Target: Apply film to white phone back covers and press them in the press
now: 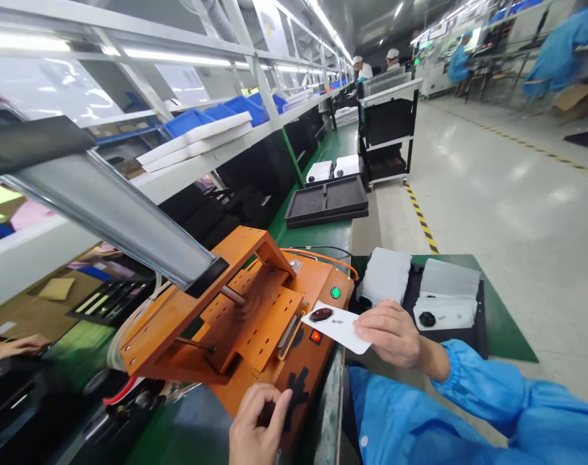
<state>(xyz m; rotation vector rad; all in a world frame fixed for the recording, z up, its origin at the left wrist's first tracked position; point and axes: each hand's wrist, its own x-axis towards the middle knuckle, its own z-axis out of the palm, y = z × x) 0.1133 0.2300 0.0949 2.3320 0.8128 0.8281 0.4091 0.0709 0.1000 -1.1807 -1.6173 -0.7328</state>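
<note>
My right hand pinches the near end of a white phone back cover. A dark oval camera area marks the cover's far end, with small dark print beside it. The cover is held above the right edge of an orange press machine, by its green button and lit red switch. At the machine's front corner, my left hand has its fingers curled in, thumb up, near black tape strips. What those fingers hold, if anything, is hidden.
A black tray on the right carries several white covers in stacks. Dark trays lie farther along the green bench. A large metal cylinder slants over the machine. Another person's hand is at far left; people work farther off.
</note>
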